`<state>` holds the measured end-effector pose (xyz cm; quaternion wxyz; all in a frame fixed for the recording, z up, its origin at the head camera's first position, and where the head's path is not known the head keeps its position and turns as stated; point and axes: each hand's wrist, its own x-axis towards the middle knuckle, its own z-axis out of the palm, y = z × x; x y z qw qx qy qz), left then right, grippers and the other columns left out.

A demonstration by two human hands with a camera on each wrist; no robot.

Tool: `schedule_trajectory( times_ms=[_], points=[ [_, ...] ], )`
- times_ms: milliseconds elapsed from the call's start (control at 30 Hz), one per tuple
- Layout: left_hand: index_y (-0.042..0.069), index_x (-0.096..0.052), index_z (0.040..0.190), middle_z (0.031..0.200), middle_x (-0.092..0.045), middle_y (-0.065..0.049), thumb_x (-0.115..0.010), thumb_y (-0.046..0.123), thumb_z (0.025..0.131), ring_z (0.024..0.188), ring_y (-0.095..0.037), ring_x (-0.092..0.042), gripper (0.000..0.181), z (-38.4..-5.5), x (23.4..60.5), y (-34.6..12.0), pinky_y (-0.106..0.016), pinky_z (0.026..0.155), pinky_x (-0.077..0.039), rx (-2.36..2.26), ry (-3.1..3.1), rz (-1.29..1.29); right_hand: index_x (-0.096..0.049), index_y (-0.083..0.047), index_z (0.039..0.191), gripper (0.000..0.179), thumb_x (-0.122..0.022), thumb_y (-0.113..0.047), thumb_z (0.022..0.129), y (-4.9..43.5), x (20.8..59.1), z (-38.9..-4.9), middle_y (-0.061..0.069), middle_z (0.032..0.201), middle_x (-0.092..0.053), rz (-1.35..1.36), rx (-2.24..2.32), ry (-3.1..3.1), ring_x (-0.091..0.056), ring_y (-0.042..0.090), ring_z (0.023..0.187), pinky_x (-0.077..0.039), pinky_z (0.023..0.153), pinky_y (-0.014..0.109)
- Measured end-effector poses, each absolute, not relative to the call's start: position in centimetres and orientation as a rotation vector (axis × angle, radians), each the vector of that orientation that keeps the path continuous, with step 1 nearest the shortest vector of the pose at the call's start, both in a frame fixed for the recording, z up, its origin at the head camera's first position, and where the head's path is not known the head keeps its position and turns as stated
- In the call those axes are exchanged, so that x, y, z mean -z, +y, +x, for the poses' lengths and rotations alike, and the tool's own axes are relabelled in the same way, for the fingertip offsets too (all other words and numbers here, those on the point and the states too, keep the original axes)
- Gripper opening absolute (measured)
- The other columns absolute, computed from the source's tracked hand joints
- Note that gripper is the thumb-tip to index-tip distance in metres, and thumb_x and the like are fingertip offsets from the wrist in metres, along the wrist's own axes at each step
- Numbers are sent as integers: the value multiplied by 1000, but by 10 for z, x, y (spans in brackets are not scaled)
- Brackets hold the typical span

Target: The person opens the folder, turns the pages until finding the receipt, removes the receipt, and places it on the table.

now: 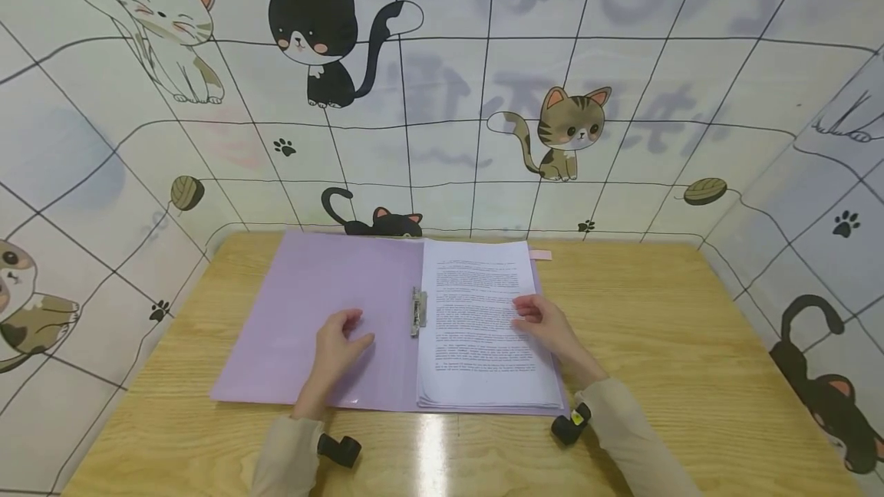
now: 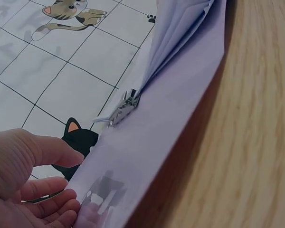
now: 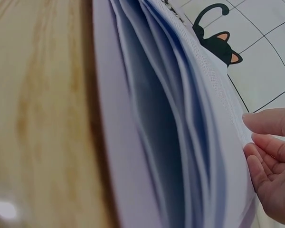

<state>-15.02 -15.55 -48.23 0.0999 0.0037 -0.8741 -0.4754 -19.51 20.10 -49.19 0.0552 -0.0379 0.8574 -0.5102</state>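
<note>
A lilac lever-clip folder (image 1: 324, 290) lies spread out on the table. On its right side is a stack of printed sheets (image 1: 483, 313), beside the metal clip (image 1: 418, 311) near the spine. My left hand (image 1: 338, 347) is over the folder's left cover, fingers loosely bent, nothing held. At the right edge of the stack my right hand (image 1: 549, 328) has its fingertips close to the paper, thumb apart from the fingers. In the right wrist view the sheets (image 3: 180, 118) fan apart at their lower edge; whether the fingertips touch them I cannot tell.
The wooden table (image 1: 656, 328) extends on both sides of the folder. A pale pink tab (image 1: 541, 255) sticks out past the folder's upper right edge. Behind, a cat-printed sheet (image 1: 449, 98) forms walls around the table.
</note>
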Motion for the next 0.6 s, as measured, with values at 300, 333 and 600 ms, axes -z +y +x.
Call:
schedule_trajectory(
  times_ms=[300,333,600],
  points=[
    [-12,-58,105,104,-61,-24,-69,-3,72,97,-35,-57,36,-155,485,-163,-45,87,-48,1427,-2621,19,-56,4,117,36,-65,-3,83,199,487,-199,19,111,-59,-99,1540,2577,-56,29,100,-45,91,40],
    [-12,-59,105,103,-61,-23,-69,-3,72,96,-34,-57,36,-156,486,-164,-45,87,-48,1423,-2623,17,-56,4,116,35,-65,-3,83,199,485,-200,18,110,-59,-101,1539,2572,-56,29,100,-45,90,39],
    [-9,-61,102,100,-63,-20,-69,-5,69,94,-31,-58,34,-162,493,-169,-42,86,-48,1436,-2628,10,-55,8,113,31,-63,-4,86,205,469,-219,22,107,-60,-258,1471,2612,-58,30,97,-45,87,37]
  ],
)
